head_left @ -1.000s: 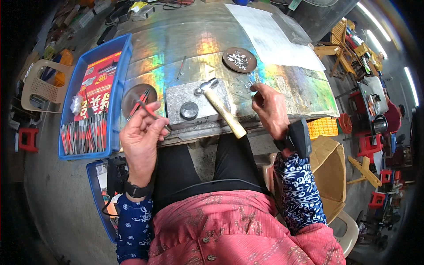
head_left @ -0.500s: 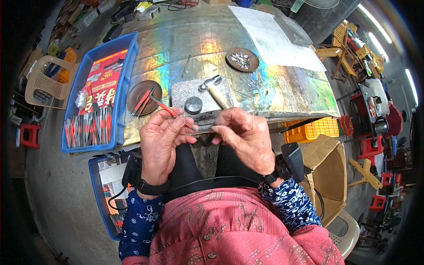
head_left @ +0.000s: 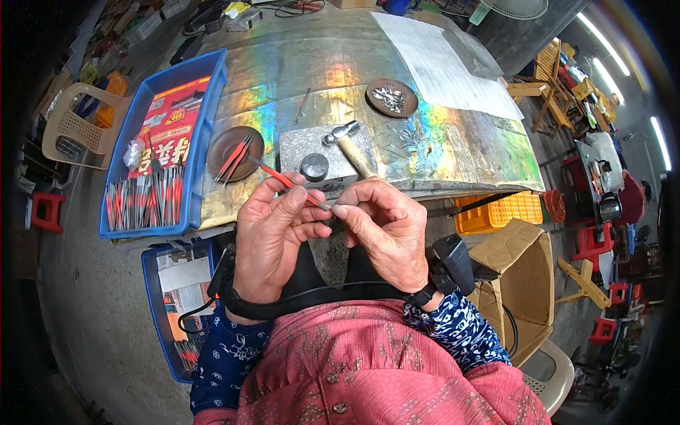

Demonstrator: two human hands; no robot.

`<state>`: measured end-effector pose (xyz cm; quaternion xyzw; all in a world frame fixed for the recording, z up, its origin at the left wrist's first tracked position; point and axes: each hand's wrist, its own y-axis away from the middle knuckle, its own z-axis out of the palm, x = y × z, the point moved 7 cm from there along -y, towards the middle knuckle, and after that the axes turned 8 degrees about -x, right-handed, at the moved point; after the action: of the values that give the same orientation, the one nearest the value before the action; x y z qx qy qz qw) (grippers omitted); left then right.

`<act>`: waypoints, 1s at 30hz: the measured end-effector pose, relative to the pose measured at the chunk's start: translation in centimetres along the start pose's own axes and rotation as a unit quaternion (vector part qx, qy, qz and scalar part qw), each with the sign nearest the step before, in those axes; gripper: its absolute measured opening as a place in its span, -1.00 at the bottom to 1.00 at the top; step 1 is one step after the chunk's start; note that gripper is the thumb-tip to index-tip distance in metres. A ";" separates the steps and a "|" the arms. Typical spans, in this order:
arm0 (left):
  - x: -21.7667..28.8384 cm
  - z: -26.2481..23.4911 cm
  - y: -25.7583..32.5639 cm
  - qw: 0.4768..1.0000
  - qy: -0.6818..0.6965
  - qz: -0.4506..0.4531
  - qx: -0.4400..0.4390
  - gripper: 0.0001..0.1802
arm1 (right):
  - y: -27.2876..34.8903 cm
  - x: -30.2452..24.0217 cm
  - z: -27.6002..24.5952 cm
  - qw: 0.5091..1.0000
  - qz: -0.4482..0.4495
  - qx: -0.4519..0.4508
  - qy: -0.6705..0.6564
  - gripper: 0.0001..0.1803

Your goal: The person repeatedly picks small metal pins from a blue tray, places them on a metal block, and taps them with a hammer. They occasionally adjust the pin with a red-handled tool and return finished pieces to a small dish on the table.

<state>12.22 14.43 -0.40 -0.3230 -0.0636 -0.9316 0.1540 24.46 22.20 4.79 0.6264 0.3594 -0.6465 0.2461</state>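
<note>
My left hand (head_left: 273,234) pinches a slim red tool (head_left: 282,180) with dark ends between thumb and fingers. The tool slants from the small plate down toward my right hand (head_left: 382,230). Thumb and forefinger of the right hand are pressed together at the tool's near end; whatever they hold is too small or hidden to make out. Just beyond my hands, a metal block (head_left: 290,145) carries a ball-peen hammer (head_left: 354,154) and a round dark puck (head_left: 314,167). Similar red tools (head_left: 234,159) lie on a brown plate (head_left: 218,144) left of the block.
A blue tray (head_left: 214,106) at left holds many such tools (head_left: 145,200). Another brown plate (head_left: 407,110) bears small silvery pieces (head_left: 389,99), with more scattered (head_left: 409,136) beside it. A white sheet (head_left: 432,64) covers the far right. Below right are a yellow crate (head_left: 499,214) and cardboard box (head_left: 520,283).
The tool's near end and my right fingertips have come together, with the left hand shifting slightly right. The view has shifted a little; the things on the table look unmoved.
</note>
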 end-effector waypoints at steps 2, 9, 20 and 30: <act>-0.2 0.1 0.0 1.000 0.017 -0.004 -0.006 -0.76 | 0.0 0.1 -0.1 1.000 -0.005 0.017 -0.006 -0.96; -0.3 -0.1 0.1 0.999 0.031 0.005 0.007 -0.76 | 0.2 0.2 -0.1 0.995 -0.048 0.041 0.081 -0.96; -0.3 -0.1 0.0 0.999 0.009 0.041 0.026 -0.75 | 0.4 0.7 0.0 0.991 -0.045 0.067 0.107 -0.93; 0.0 0.2 -0.2 0.994 -0.058 0.079 0.040 -0.77 | 0.3 0.5 0.2 0.979 -0.084 0.075 0.171 -0.92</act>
<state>12.24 14.60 -0.25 -0.3741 -0.0841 -0.8929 0.2359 24.54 21.94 4.29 0.7116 0.3982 -0.5735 0.0785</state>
